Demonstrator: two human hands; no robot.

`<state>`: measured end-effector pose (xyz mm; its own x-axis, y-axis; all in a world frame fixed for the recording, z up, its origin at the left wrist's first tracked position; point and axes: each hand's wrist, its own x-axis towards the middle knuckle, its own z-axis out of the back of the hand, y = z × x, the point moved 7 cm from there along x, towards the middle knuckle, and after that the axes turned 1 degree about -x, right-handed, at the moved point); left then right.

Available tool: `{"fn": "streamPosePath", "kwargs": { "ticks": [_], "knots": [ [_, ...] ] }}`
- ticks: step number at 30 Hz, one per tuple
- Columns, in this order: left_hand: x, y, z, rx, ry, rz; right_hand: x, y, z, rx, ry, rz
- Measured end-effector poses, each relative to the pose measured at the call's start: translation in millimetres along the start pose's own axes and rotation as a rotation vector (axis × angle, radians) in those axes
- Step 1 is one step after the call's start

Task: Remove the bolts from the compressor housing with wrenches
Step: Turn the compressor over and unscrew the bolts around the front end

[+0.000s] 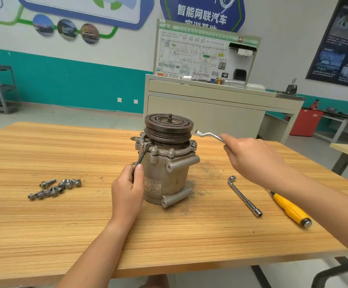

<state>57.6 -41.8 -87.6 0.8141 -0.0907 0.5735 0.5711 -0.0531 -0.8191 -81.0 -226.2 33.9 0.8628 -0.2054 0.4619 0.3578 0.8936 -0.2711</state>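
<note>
grained wood surface (44, 235), teal wall (65, 80); metal compressor (164, 175), bolts (54, 189) at 9 o'clock; left fingers (138, 170) clamp dark wrench (142, 156), right fingers (230, 143) chrome wrench (208, 134).

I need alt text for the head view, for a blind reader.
A person's left hand holds a dark wrench at the top flange of an upright compressor on a table. The right hand holds a silver wrench beside its pulley. Loose bolts lie at left.

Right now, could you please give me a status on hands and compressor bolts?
Left hand grips dark wrench at compressor flange. Right hand holds offset wrench clear of pulley. Loose bolts lie left.
</note>
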Motion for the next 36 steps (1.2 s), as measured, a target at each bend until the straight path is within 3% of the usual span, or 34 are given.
{"fn": "streamPosePath", "kwargs": {
  "ticks": [11,24,27,31,36],
  "knots": [
    [0,0,1,-0.014,-0.005,0.013,3,53,3,-0.383,0.257,0.038],
    [0,0,0,-0.009,-0.009,-0.017,33,-4,-22,-0.434,0.109,0.248],
    [0,-1,0,-0.018,-0.001,-0.020,50,-8,-33,-0.272,-0.051,0.239],
    [1,2,0,0.003,-0.015,-0.026,70,8,-35,-0.046,-0.459,0.270],
    [2,5,1,0.033,-0.023,-0.035,79,28,-42,0.169,-0.541,0.295]
  ]
}}
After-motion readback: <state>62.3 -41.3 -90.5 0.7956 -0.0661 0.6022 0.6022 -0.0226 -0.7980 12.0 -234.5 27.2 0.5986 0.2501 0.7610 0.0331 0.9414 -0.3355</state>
